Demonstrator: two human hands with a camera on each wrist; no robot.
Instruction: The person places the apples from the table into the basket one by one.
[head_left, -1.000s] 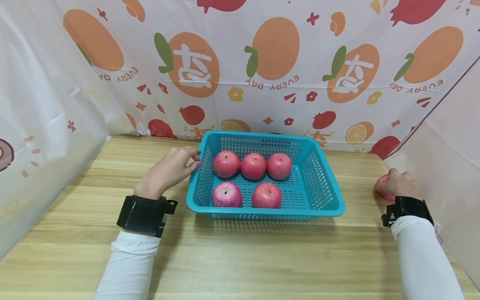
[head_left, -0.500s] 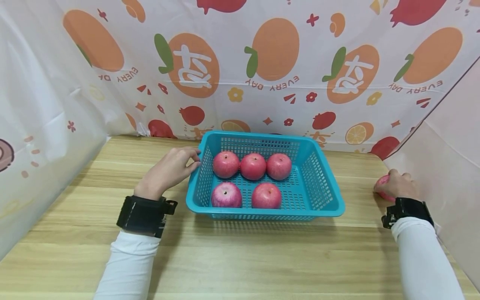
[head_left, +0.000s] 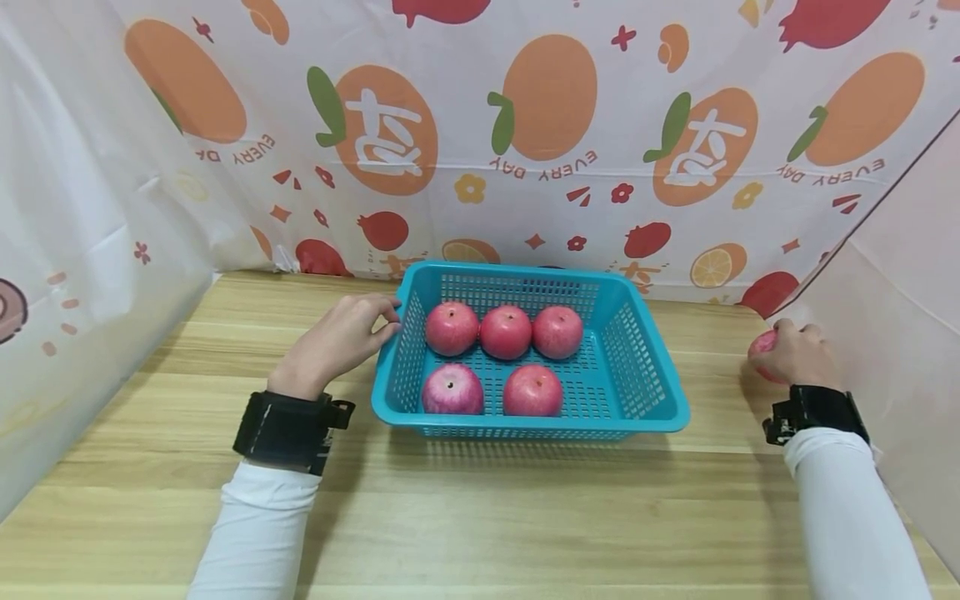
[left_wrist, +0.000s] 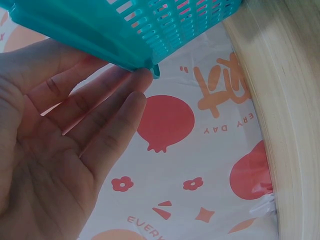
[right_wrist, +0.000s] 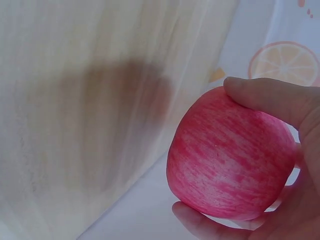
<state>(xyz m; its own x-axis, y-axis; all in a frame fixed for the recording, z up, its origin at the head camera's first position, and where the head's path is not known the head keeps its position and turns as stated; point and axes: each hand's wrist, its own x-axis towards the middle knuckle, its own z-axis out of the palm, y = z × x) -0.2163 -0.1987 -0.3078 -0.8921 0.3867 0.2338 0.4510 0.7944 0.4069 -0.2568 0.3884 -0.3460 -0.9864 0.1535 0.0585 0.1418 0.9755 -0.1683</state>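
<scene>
A blue plastic basket (head_left: 652, 358) stands on the wooden table with several red apples in it, one of them a paler pink apple (head_left: 453, 389). My left hand (head_left: 333, 342) holds the basket's left rim; in the left wrist view its fingers (left_wrist: 112, 140) reach the rim's underside. Far to the right of the basket, my right hand (head_left: 804, 358) grips another apple (right_wrist: 230, 155), thumb on one side and fingers round the other. That apple is raised off the table, its shadow lying apart from it in the right wrist view.
The wooden table (head_left: 480, 517) extends in front of the basket. A fruit-printed sheet (head_left: 472, 108) hangs behind the basket and continues at the left. A pale sheet (head_left: 900, 317) stands close beside my right hand.
My right hand has risen slightly with the apple in its grip, moving up in the head view. The left hand and the basket have stayed put.
</scene>
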